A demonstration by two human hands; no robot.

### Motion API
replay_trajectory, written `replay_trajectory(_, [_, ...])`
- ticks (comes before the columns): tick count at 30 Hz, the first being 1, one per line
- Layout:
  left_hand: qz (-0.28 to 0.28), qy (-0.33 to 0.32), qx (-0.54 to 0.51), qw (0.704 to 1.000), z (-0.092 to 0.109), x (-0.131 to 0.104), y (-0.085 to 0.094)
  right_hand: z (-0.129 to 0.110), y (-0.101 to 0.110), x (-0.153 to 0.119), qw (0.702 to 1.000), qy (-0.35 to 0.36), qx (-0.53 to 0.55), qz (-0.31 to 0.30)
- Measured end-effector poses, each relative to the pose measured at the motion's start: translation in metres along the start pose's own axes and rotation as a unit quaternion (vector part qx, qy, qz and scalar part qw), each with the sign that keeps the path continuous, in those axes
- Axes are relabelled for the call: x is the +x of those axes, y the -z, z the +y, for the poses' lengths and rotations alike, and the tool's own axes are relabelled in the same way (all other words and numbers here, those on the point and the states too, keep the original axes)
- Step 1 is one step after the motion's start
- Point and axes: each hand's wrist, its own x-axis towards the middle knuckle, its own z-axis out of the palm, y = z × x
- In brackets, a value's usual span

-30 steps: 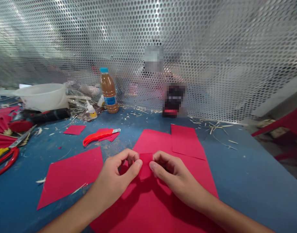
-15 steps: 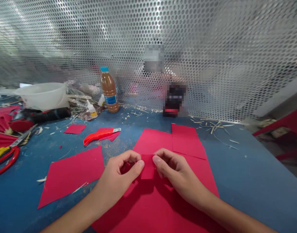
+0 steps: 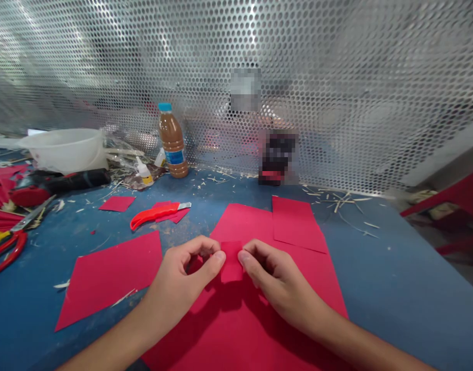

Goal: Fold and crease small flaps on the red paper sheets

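Observation:
Between my hands is a small red paper piece (image 3: 232, 262), raised a little above a large red sheet (image 3: 255, 330) and casting a shadow on it. My left hand (image 3: 200, 268) pinches its left edge between thumb and fingers. The right edge is pinched by my right hand (image 3: 263, 265). A red rectangle (image 3: 298, 224) lies on the far right part of the large sheet. Another red sheet (image 3: 111, 278) lies flat to the left of my left hand.
A red cutter (image 3: 155, 214) rests on red scraps. Scissors (image 3: 12, 247), a black-and-red tool (image 3: 62, 185), a white basin (image 3: 66, 149), a glue bottle (image 3: 144, 172) and a brown-filled bottle (image 3: 172, 141) stand or lie leftward. A perforated metal wall (image 3: 337, 93) rises behind the blue table (image 3: 399, 288).
Both hands and the small paper piece have shifted slightly left. The objects on the table appear a little further left, as the view has moved slightly.

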Motion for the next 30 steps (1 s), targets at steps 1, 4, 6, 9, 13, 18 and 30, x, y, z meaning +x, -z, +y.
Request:
replay_trajectory(1, [0.000, 0.001, -0.001, 1.000, -0.0006, 0.0001, 0.0001, 0.0002, -0.0002, 0.0000, 1.000, 0.002, -0.005, 0.001])
replay_trajectory(4, [0.002, -0.001, -0.003, 1.000, -0.0039, 0.0012, 0.0006, -0.0004, -0.0010, -0.0002, 1.000, 0.012, -0.001, -0.004])
replay_trajectory(6, [0.004, -0.001, -0.005, 1.000, -0.0055, 0.0022, 0.0004, -0.0011, -0.0014, -0.0002, 1.000, 0.015, 0.000, -0.011])
replay_trajectory(9, [0.009, -0.001, -0.012, 1.000, -0.0040, 0.0035, -0.0012, -0.0015, -0.0014, -0.0004, 1.000, 0.008, -0.026, -0.013])
replay_trajectory(13, [0.029, -0.004, -0.024, 0.999, 0.0014, 0.0044, -0.0036, -0.0004, -0.0007, -0.0012, 0.999, 0.012, -0.035, -0.022])
replay_trajectory(18, [0.040, -0.013, -0.024, 0.999, 0.0018, 0.0039, -0.0026, 0.0018, -0.0003, -0.0031, 0.998, 0.018, -0.050, -0.020])
replay_trajectory(30, [0.062, 0.001, -0.042, 0.997, 0.0031, 0.0008, -0.0023, 0.0029, -0.0017, -0.0038, 0.994, 0.040, -0.105, -0.009])
